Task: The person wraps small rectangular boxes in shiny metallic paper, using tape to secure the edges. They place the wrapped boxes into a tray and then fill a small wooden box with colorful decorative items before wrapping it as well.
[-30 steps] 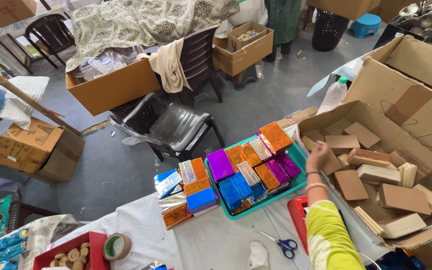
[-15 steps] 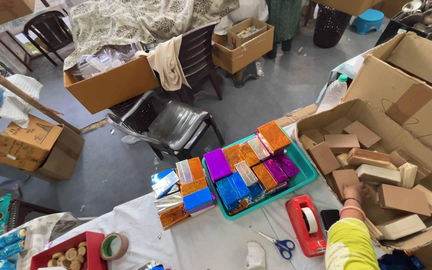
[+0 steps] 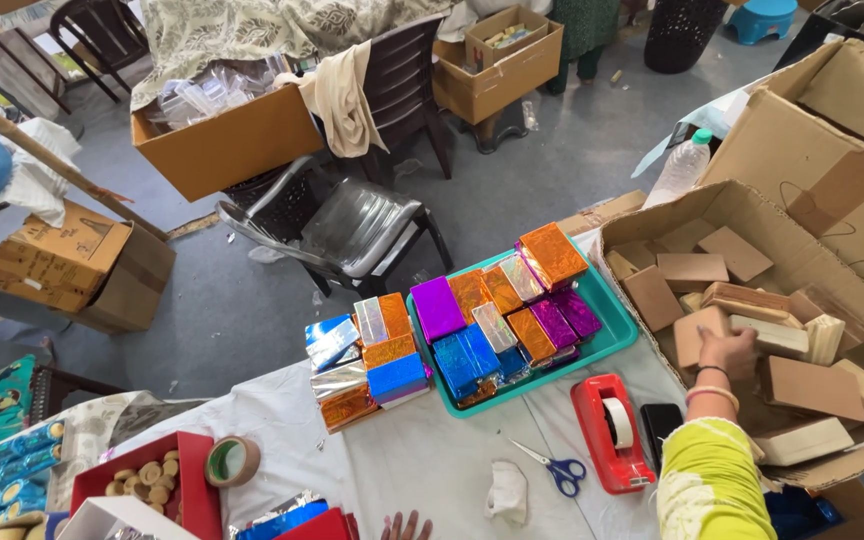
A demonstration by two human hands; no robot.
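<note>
Head view, from above: at three o'clock a big open cardboard carton [image 3: 802,250] takes up the right side, filled with plain brown flat boxes [image 3: 812,385] lying loose and overlapping. The white-covered table [image 3: 432,460] runs across the six o'clock edge. A grey plastic chair [image 3: 352,235] stands on the floor at eleven o'clock from the frame's middle. On the table, near centre, a teal tray [image 3: 620,335] holds foil-wrapped boxes [image 3: 497,320] in purple, blue, orange and silver, packed side by side; just beside the tray at nine o'clock a small stack of foil-wrapped packets [image 3: 367,365] sits on the cloth.

At four o'clock the right hand [image 3: 727,352], out of a yellow-green sleeve [image 3: 707,480], reaches into the carton and its fingers close on a brown flat box [image 3: 697,330], one of the pile, near the carton's front left corner. At five o'clock a red tape dispenser [image 3: 609,430] lies just left of the sleeve, with blue-handled scissors [image 3: 552,468] beside it at eight o'clock. A roll of brown tape [image 3: 230,460] lies at seven o'clock. At six o'clock only the fingertips of the left hand [image 3: 404,526] show at the bottom edge, resting on the cloth, spread and gripping nothing.
</note>
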